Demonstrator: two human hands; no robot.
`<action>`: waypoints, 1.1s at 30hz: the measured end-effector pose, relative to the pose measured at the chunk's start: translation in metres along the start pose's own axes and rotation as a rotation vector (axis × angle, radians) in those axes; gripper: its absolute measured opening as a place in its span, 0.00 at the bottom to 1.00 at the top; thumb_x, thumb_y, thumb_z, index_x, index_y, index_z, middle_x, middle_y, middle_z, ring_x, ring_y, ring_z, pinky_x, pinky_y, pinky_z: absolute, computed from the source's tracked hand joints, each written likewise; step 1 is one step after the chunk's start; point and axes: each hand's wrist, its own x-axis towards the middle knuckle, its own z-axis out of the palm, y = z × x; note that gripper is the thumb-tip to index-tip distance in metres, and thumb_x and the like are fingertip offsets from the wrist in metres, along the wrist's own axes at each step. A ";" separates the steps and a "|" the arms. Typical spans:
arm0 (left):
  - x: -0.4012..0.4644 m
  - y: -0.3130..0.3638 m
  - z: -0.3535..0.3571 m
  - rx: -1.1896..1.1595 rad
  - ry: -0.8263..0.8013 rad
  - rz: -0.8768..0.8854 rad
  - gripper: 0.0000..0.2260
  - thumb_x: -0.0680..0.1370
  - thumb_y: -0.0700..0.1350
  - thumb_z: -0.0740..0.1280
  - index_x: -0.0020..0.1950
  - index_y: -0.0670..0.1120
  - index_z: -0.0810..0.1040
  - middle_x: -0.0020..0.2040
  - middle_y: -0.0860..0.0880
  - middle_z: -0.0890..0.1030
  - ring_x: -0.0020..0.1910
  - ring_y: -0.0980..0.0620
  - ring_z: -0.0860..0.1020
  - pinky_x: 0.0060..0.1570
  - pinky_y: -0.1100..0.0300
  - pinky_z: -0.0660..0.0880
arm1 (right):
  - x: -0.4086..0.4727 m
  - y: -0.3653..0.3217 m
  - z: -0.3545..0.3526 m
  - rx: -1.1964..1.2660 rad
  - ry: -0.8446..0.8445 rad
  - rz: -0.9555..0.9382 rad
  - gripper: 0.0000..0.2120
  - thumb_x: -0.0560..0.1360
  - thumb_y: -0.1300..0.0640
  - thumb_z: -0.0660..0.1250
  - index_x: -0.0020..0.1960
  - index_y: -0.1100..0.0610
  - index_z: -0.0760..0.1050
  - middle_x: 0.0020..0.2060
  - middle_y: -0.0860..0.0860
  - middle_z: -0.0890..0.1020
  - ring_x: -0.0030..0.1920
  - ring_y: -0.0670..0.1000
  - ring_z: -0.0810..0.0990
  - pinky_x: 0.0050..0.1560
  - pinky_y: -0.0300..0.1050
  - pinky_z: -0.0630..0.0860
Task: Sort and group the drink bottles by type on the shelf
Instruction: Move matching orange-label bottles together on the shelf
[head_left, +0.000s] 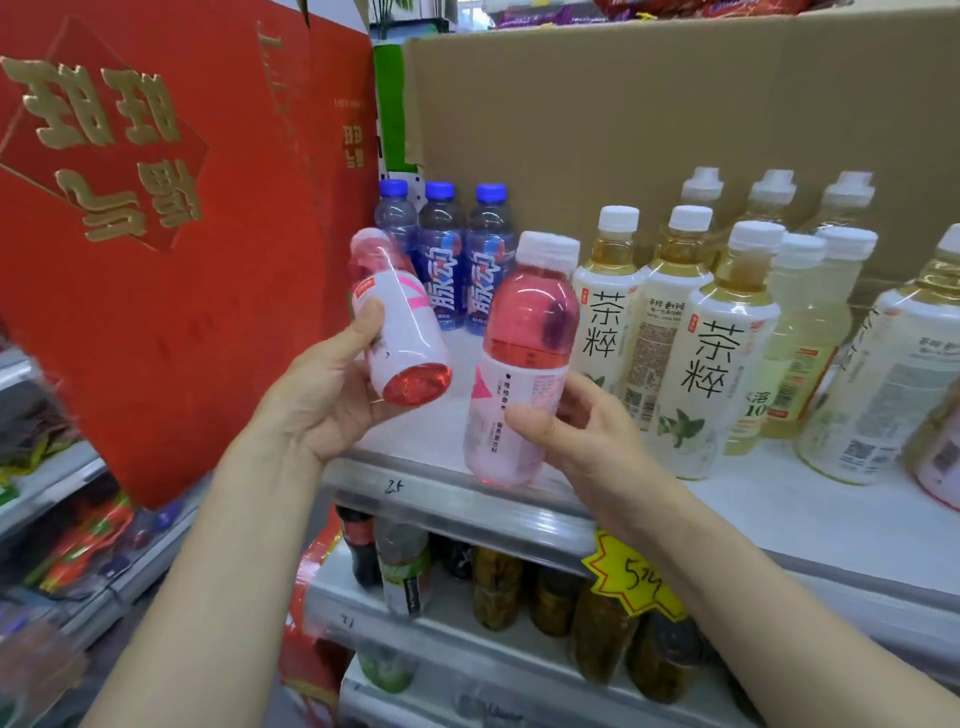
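Hands, left hand and right hand, each around one glossy round-shouldered pink bottle.

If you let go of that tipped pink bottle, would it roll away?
Probably. The pink bottle in the left hand looks round and smooth, so on its side it would likely roll. It seems full of liquid, so likely heavy, and its glossy label may feel slippery.

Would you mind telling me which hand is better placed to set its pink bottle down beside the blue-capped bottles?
The left hand. Its tilted pink bottle is held right in front of the blue-capped bottles, over the bare shelf. The right hand holds its upright pink bottle nearer the tea bottles.
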 end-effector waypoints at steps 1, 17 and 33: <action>-0.010 -0.001 0.006 -0.045 -0.016 0.029 0.26 0.72 0.55 0.70 0.67 0.44 0.77 0.63 0.43 0.83 0.62 0.44 0.82 0.55 0.40 0.80 | -0.007 -0.005 -0.003 0.076 -0.012 0.011 0.26 0.70 0.59 0.74 0.66 0.61 0.76 0.58 0.56 0.85 0.60 0.56 0.83 0.61 0.55 0.81; -0.152 -0.087 0.242 -0.140 -0.425 0.109 0.15 0.72 0.56 0.73 0.54 0.50 0.88 0.59 0.45 0.85 0.60 0.45 0.83 0.63 0.40 0.77 | -0.225 -0.122 -0.149 0.545 0.156 0.097 0.40 0.46 0.39 0.87 0.53 0.58 0.87 0.45 0.58 0.85 0.45 0.57 0.85 0.46 0.54 0.84; -0.281 -0.238 0.525 -0.215 -0.866 -0.209 0.15 0.63 0.47 0.82 0.48 0.47 0.88 0.48 0.44 0.86 0.46 0.45 0.85 0.44 0.49 0.84 | -0.472 -0.183 -0.361 0.348 0.770 -0.026 0.31 0.57 0.52 0.80 0.56 0.63 0.79 0.39 0.58 0.82 0.38 0.56 0.83 0.41 0.53 0.83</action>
